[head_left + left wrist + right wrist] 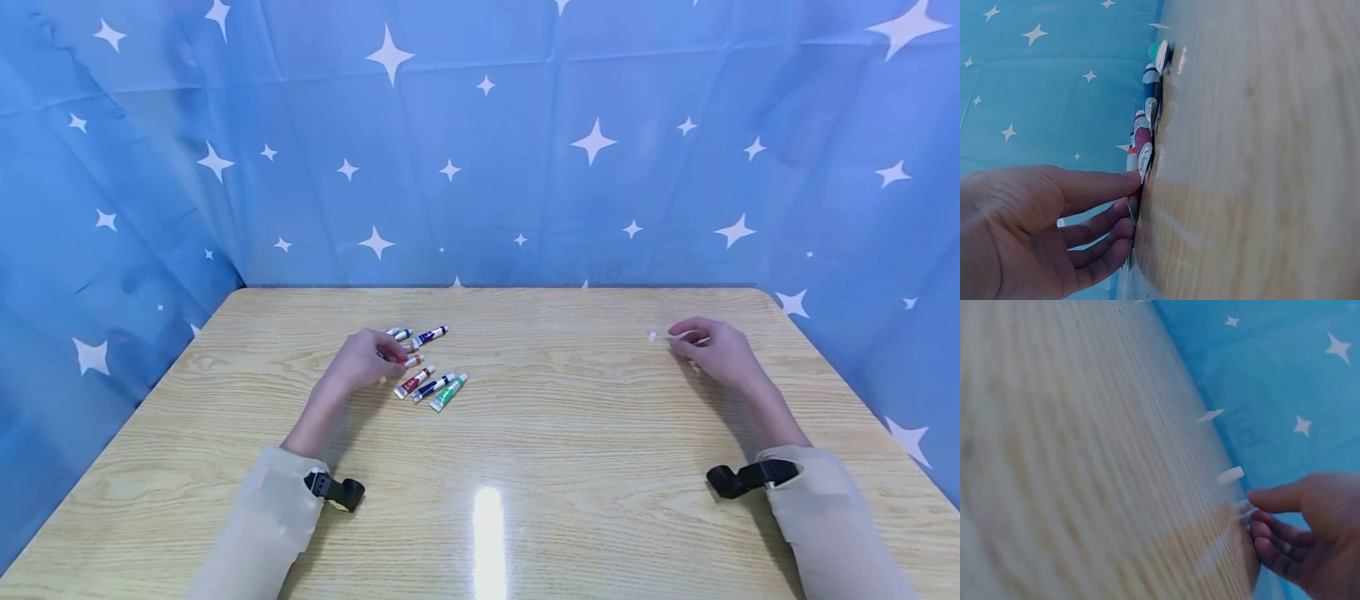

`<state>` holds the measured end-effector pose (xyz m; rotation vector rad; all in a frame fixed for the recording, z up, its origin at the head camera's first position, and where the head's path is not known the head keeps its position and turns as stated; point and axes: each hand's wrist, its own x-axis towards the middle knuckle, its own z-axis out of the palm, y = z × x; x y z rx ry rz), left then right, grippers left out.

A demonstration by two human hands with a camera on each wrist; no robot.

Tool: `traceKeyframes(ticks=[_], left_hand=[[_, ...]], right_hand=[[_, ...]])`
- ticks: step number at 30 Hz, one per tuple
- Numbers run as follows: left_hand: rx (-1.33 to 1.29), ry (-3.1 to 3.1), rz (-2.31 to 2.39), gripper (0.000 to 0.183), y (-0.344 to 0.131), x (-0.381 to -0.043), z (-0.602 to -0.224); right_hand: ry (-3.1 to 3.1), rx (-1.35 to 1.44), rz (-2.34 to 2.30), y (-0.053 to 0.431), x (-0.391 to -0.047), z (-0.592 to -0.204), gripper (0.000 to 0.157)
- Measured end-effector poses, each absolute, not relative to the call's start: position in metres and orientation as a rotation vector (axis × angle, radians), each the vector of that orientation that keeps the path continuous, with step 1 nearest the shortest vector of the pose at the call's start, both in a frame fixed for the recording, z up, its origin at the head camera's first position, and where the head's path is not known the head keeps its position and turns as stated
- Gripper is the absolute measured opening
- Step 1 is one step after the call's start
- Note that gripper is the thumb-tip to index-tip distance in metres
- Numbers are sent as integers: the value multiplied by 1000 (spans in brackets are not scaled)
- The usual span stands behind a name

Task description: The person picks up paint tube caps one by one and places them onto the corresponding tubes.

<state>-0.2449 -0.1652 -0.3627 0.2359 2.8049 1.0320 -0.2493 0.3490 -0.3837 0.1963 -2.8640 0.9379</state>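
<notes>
Toward the left of the table lies a loose group of small paint tubes. My left hand (369, 360) reaches in from the group's near left side, thumb and fingers pinching the end of an orange-banded paint tube (414, 361). Close by lie a dark red tube (415, 382), a dark blue tube (434, 388) and a green tube (449, 392). On the right, my right hand (714, 350) pinches a thin, pale, see-through thing (1244, 514) between thumb and fingers; its kind cannot be told. Just beyond those fingertips sits a small white block (1230, 474).
Behind the group lies a violet-blue tube (431, 336), with more tubes partly hidden by the left hand. The wood-grain table (555, 433) reaches back to a blue star-patterned curtain (517, 167). Light glares off the table's near middle.
</notes>
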Motion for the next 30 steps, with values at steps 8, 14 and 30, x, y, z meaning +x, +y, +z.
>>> traceKeyframes(ticks=[8,14,30], left_hand=[[196,2790,1019,12,-164,-246,-363],[154,2790,1042,12,-164,-245,-364],[380,2823,1193,10,-145,-238,-350]], right_hand=[[-2894,227,853,351,-252,-385,23],[-2905,184,869,350,-251,-385,27],[-2757,348,1004,301,-242,-346,25]])
